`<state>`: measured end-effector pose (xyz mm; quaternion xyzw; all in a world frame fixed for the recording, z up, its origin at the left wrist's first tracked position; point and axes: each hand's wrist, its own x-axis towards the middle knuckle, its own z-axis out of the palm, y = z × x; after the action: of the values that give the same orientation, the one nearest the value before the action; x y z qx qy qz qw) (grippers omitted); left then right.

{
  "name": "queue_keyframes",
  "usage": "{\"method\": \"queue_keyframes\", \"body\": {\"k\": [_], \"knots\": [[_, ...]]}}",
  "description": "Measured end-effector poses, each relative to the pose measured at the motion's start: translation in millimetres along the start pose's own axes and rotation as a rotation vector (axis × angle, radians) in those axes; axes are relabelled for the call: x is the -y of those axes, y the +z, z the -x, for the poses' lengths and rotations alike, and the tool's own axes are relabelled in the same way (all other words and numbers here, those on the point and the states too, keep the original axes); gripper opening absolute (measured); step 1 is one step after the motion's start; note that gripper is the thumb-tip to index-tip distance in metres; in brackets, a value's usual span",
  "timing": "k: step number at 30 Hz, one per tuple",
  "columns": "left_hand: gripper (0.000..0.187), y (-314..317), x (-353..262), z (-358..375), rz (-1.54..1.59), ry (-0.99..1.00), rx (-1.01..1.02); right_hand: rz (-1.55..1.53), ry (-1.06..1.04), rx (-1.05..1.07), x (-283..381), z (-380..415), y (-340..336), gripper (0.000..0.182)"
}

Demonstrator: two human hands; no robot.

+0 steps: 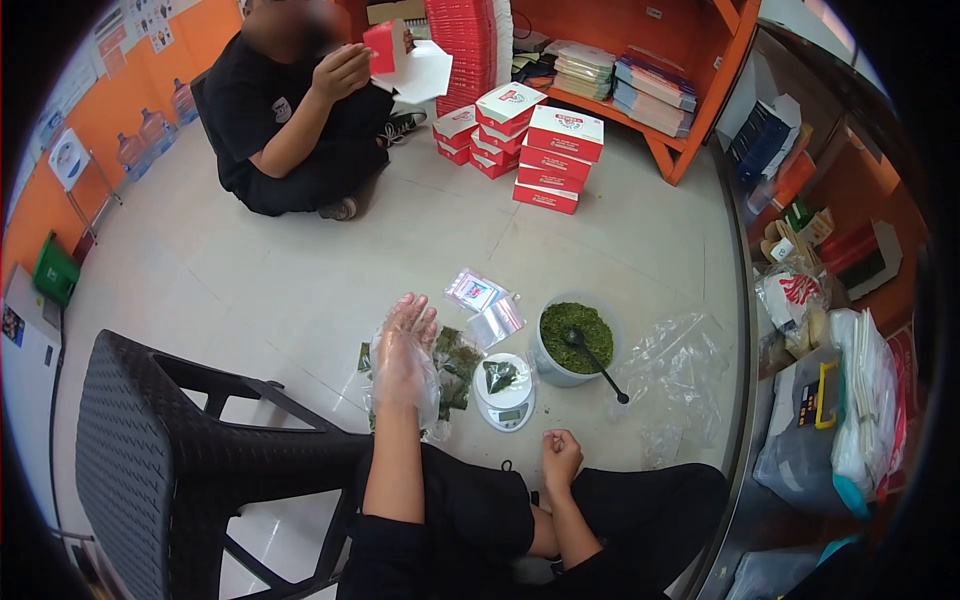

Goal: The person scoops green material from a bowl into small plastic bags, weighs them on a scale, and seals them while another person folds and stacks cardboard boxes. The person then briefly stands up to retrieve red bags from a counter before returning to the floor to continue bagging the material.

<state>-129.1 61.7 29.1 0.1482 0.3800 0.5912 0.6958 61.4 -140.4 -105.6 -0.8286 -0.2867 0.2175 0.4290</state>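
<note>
My left hand [403, 352], in a clear plastic glove, is stretched out flat with its fingers together over several filled bags of green herb [459, 366]. Bare and curled into a fist, my right hand [562, 459] rests by my lap, with nothing showing in it. A small clear bag of green herb [500, 376] lies on a white kitchen scale [504, 417] between my hands. Beyond my right hand stands a translucent tub [541, 360] of chopped green herb [590, 325], with a black spoon [598, 370] leaning in it.
Flat zip bags [496, 321] and printed labels [474, 291] lie behind the scale. A crumpled plastic sheet [675, 385] is right of the tub. A black stool [135, 450] stands at left. Across the floor, a seated person [290, 110] handles a box near stacked red-and-white boxes [560, 150].
</note>
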Motion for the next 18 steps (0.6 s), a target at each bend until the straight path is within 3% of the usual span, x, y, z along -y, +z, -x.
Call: {"method": "queue_keyframes", "body": {"k": [16, 18], "knots": [[0.049, -5, 1, -5, 0.003, -0.011, 0.047, -0.02, 0.06, 0.009, -11, -31, 25, 0.009], [0.05, -1, -2, -2, -0.008, -0.008, -0.005, -0.29, 0.206, 0.111, -10, -45, 38, 0.018]]}}
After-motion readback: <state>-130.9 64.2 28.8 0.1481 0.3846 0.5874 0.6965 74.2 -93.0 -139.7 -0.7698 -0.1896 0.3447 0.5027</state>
